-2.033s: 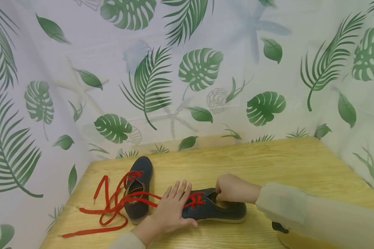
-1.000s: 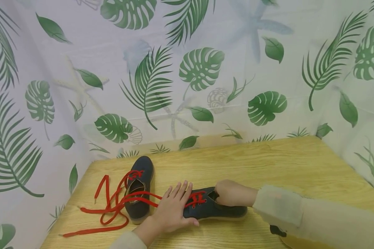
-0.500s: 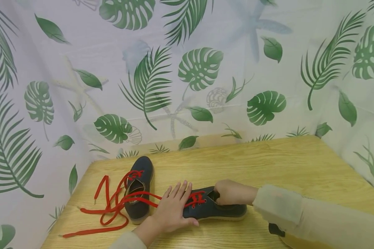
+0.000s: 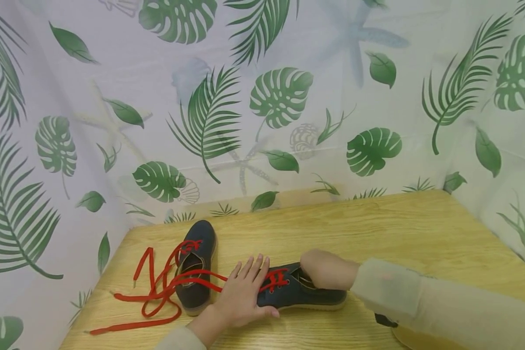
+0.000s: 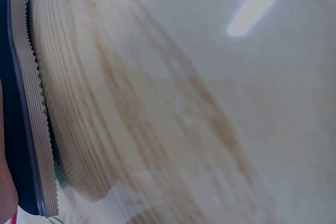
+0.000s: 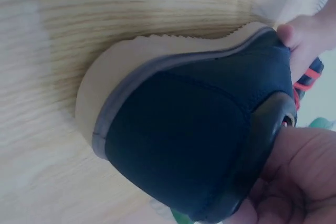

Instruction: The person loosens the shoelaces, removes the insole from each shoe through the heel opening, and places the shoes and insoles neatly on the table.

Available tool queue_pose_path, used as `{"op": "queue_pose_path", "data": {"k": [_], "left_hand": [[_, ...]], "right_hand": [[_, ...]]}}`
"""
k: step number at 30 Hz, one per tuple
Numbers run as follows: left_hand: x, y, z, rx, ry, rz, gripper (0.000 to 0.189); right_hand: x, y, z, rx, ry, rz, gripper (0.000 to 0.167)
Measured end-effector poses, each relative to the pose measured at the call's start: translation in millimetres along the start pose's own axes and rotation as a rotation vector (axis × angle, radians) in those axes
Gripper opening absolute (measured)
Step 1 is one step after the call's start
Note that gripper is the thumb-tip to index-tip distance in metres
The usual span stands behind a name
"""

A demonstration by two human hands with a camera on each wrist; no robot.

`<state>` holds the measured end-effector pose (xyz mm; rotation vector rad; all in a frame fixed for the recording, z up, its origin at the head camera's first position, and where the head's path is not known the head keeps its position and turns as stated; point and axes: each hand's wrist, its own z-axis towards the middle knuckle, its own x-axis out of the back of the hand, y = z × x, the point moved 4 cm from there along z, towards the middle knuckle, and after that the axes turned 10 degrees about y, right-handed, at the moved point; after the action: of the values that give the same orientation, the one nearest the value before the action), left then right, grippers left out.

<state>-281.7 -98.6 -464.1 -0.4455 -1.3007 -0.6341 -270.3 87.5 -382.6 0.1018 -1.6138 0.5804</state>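
Note:
A dark blue shoe [image 4: 308,297] with red laces lies lengthwise on the table, its toe to the left. My left hand [image 4: 238,299] rests flat across its toe, fingers spread and thumb along the near side. At the shoe's opening, my right hand [image 4: 325,269] has its fingers curled over the rim and partly hidden inside. The right wrist view shows the heel [image 6: 178,129] close up, with the right hand [image 6: 302,177] gripping at the collar. In the left wrist view, the shoe's ribbed pale sole [image 5: 34,103] runs down the left edge.
A second dark blue shoe [image 4: 205,233] stands to the left, toe pointing away. Long loose red laces [image 4: 135,326] trail over it and across the wooden table [image 4: 376,223]. A leaf-print cloth [image 4: 245,121] hangs behind and at both sides.
My right hand has shifted slightly left at the shoe's opening and its wrist has turned a little. The left hand and both shoes stay nearly where they were.

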Motion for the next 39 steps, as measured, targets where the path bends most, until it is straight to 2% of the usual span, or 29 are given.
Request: {"op": "queue_pose_path", "data": {"k": [3, 5, 8, 14, 17, 24, 30, 34, 39], "left_hand": [[-0.5, 1.0, 0.4, 0.004, 0.0, -0.013, 0.108], [0.4, 1.7, 0.6, 0.008, 0.006, -0.012, 0.107], [1.5, 2.7, 1.1, 0.01, 0.016, 0.016, 0.11], [2.1, 3.5, 0.7, 0.002, 0.01, 0.055, 0.116], [2.2, 2.8, -0.3, 0.0, 0.013, 0.071, 0.114], [2.4, 0.8, -1.1, 0.013, 0.01, 0.067, 0.105], [3.9, 0.4, -1.8, 0.014, 0.011, 0.07, 0.108], [4.5, 3.2, -1.5, 0.02, 0.006, 0.054, 0.108], [3.4, 6.4, 0.6, 0.027, 0.007, 0.039, 0.104]], "right_hand": [[2, -2, -2.5, 0.051, 0.028, -0.105, 0.02], [5, -1, -2.6, 0.058, 0.034, -0.119, 0.02], [8, 2, -2.0, 0.045, 0.017, -0.077, 0.026], [8, 11, 3.1, 0.018, -0.078, 0.019, 0.043], [10, 13, 6.4, 0.022, -0.117, 0.107, 0.047], [12, 25, 15.5, -0.073, -0.25, 0.465, 0.039], [14, 34, 20.7, -0.11, -0.348, 0.626, 0.038], [17, 36, 19.3, -0.122, -0.351, 0.639, 0.036], [24, 37, 17.3, -0.072, -0.241, 0.508, 0.027]]}}
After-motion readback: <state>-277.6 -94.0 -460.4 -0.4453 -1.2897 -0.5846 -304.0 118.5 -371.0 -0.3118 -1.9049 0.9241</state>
